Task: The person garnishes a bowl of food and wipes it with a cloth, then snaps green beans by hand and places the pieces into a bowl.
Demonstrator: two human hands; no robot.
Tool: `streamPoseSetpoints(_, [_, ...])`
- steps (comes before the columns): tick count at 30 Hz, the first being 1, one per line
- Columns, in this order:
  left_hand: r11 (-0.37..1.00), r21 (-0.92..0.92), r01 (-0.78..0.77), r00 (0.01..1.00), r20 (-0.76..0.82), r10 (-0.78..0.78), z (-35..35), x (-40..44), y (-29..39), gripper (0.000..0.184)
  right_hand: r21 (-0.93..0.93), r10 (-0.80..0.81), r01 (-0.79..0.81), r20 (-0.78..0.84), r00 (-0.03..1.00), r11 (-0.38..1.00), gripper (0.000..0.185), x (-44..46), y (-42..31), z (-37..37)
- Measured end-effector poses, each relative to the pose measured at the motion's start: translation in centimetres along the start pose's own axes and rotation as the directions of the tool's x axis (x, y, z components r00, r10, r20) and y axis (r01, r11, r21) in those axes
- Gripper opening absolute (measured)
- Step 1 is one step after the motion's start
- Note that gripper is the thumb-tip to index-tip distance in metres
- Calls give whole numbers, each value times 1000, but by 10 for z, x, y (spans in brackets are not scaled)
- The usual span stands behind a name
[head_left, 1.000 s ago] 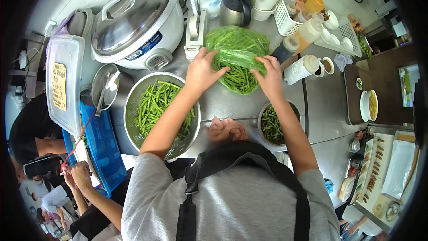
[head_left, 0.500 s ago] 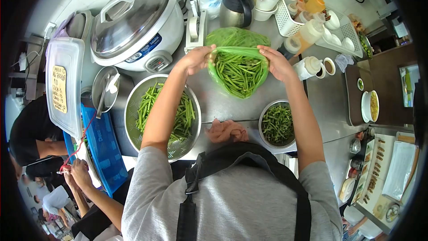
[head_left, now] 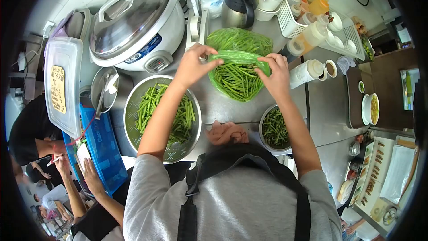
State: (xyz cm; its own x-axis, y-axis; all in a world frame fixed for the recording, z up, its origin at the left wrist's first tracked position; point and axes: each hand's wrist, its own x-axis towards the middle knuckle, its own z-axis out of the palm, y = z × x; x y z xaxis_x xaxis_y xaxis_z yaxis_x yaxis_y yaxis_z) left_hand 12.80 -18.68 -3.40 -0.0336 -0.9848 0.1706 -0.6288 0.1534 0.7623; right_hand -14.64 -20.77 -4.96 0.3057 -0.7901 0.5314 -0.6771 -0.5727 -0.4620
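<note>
A green plastic bag (head_left: 217, 83) full of cut green beans (head_left: 238, 78) rests on the steel counter, its mouth facing me. My left hand (head_left: 195, 64) has the left side of its rim between thumb and fingers. On the opposite side, my right hand (head_left: 275, 75) grips the rim, thumb inside over the beans. Just behind lies a second green bag (head_left: 238, 39), also with beans showing through. A steel colander (head_left: 132, 102) with more cut beans stands below my left forearm. Beside my right forearm, a steel bowl (head_left: 264, 141) contains darker, smaller-cut beans.
A rice cooker (head_left: 133, 22), tape dispenser (head_left: 196, 29) and thermos jug (head_left: 238, 6) line the back. Sauce bottles (head_left: 312, 33) stand at the right. A crumpled pink cloth (head_left: 226, 132) lies near the front edge. At left, a co-worker's hands (head_left: 92, 178) are over a blue crate (head_left: 104, 151).
Both my hands have come slightly nearer and turned inward, and the bag's rim is now folded at the top. The co-worker's hands have moved apart, one with a pen.
</note>
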Motion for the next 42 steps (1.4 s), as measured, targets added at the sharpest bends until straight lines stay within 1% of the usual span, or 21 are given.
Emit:
streamPoseSetpoints(2, [974,214,-77,997,-12,81,4,-3,8,30,-8,18,-17,46,999,1000,19,-1,15,2])
streamPoseSetpoints(4, [961,260,-94,995,-17,102,13,1,-2,27,22,71,-73,86,994,997,14,6,24,3])
streamPoseSetpoints(7, [963,254,-94,993,-40,108,27,12,-10,26,234,434,-500,282,856,834,15,16,27,5])
streamPoseSetpoints(8, [966,242,-87,993,-51,102,30,17,-12,26,275,453,-534,307,837,800,17,17,35,9])
streamPoseSetpoints(10, [989,-69,127,990,69,-123,39,35,-33,31,358,479,-595,364,798,719,22,19,55,22])
streamPoseSetpoints(12, [815,-425,394,909,313,-276,41,45,-44,33,501,498,-703,496,711,504,25,24,63,25])
streamPoseSetpoints(15, [701,-456,548,823,444,-355,35,55,-47,32,562,534,-791,605,591,240,31,30,64,31])
streamPoseSetpoints(16, [713,-441,546,823,443,-356,35,57,-49,43,566,552,-808,625,552,166,33,32,63,32])
streamPoseSetpoints(19, [932,-47,360,874,366,-319,27,56,-39,38,464,567,-851,643,514,246,38,38,64,32])
streamPoseSetpoints(21, [981,119,156,988,-5,-156,26,39,-18,31,505,549,-802,591,591,320,36,32,53,22])
streamPoseSetpoints(23, [968,238,79,950,-314,0,25,25,12,27,556,542,-695,447,712,455,33,18,41,11])
streamPoseSetpoints(25, [976,213,47,973,-230,3,30,5,40,17,569,504,-520,204,839,636,29,-6,31,5])
streamPoseSetpoints(27, [979,206,2,999,-42,7,43,-8,50,13,450,453,-449,105,885,772,24,-27,16,-11])
streamPoseSetpoints(29, [956,282,-82,996,5,84,65,-13,41,14,276,376,-374,49,925,885,21,-43,3,-32])
streamPoseSetpoints(31, [925,348,-153,988,17,156,79,-14,32,15,50,295,-297,43,954,954,19,-64,5,-61])
streamPoseSetpoints(34, [894,410,-178,982,12,190,85,-8,33,16,-195,345,-333,30,938,922,23,-101,26,-96])
streamPoseSetpoints(37, [927,341,-156,971,-119,207,76,-9,41,17,134,597,-610,124,792,781,31,-154,55,-114])
streamPoseSetpoints(38, [946,301,-124,972,-157,177,70,-13,43,18,145,672,-708,232,703,691,33,-173,58,-116])
streamPoseSetpoints(40, [984,164,72,980,-195,-39,56,-31,49,18,123,764,-865,420,490,487,38,-197,54,-130])
streamPoseSetpoints(41, [980,97,174,968,-200,-152,53,-44,51,17,156,800,-897,408,439,413,39,-208,47,-131])
streamPoseSetpoints(42, [980,108,168,971,-189,-145,54,-56,54,17,194,829,-922,404,386,335,40,-212,31,-125])
